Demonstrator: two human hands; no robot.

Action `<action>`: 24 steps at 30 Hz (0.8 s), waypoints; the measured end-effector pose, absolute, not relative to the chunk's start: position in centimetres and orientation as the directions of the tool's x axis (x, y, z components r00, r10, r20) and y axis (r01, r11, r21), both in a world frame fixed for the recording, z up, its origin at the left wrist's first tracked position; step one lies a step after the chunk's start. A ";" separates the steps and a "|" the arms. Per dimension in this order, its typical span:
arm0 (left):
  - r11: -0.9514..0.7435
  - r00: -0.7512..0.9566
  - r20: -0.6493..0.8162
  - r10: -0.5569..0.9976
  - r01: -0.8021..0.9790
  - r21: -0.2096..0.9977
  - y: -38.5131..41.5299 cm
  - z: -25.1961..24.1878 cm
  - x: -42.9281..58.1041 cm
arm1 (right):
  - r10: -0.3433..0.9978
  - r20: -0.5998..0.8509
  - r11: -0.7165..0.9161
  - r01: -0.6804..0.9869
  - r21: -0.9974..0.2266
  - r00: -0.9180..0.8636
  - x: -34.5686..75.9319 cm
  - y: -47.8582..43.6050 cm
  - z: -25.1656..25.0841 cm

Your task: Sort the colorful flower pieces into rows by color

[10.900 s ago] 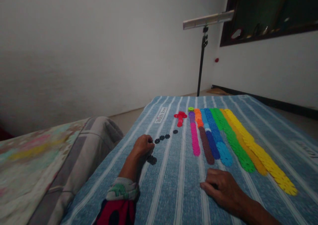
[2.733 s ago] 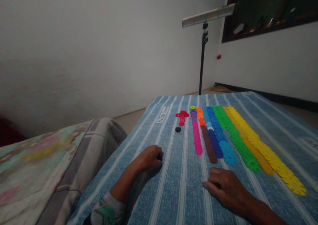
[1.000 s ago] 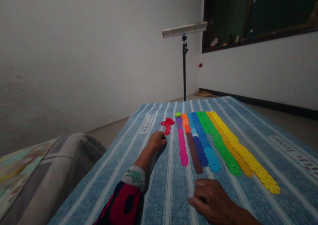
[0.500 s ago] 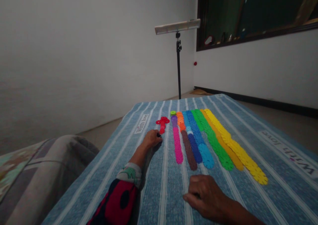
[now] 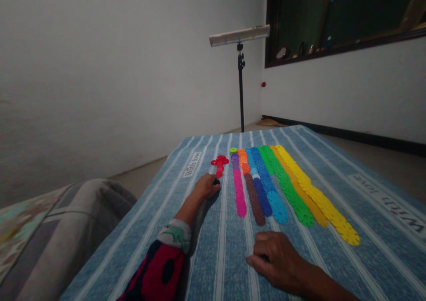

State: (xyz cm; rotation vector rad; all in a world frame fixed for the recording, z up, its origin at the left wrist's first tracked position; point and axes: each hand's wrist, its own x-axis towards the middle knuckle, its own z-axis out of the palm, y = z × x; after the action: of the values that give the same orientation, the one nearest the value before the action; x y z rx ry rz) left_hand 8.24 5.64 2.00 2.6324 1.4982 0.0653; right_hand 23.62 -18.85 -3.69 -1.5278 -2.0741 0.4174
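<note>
Open cloth (image 5: 229,252) between hands (image 5: 276,259) (discs (image 5: 239,194) beyond)

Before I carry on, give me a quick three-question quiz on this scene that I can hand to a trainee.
1. Short answer: which of the two hands is at the black disc?
2. True or false: the yellow row reaches closer to the camera than the pink row.
3. Fill in the blank: the lime-green disc lies at the far end of the column that starts with ____ discs and continues in pink.

Key:
1. The left hand.
2. True.
3. Purple.
</note>
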 end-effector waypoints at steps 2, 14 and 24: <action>-0.508 0.513 -0.023 0.858 0.856 0.099 5.7 2.0 8.4 | 0.947 0.224 0.315 0.788 -0.529 -0.228 23.6 -18.9 -3.6; -0.462 0.466 -0.027 0.885 0.883 0.085 5.5 2.1 8.8 | 0.949 0.219 0.312 0.791 -0.526 -0.228 23.5 -18.9 -3.1; -0.459 0.463 -0.022 0.886 0.883 0.102 6.2 1.3 8.8 | 0.951 0.217 0.306 0.779 -0.548 -0.221 23.6 -18.8 -3.5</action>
State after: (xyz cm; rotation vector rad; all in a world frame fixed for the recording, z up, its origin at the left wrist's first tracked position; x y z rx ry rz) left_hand 8.85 6.19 1.26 2.6017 1.5774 0.0523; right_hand 23.58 -18.82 -3.51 -1.5299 -2.0666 0.4424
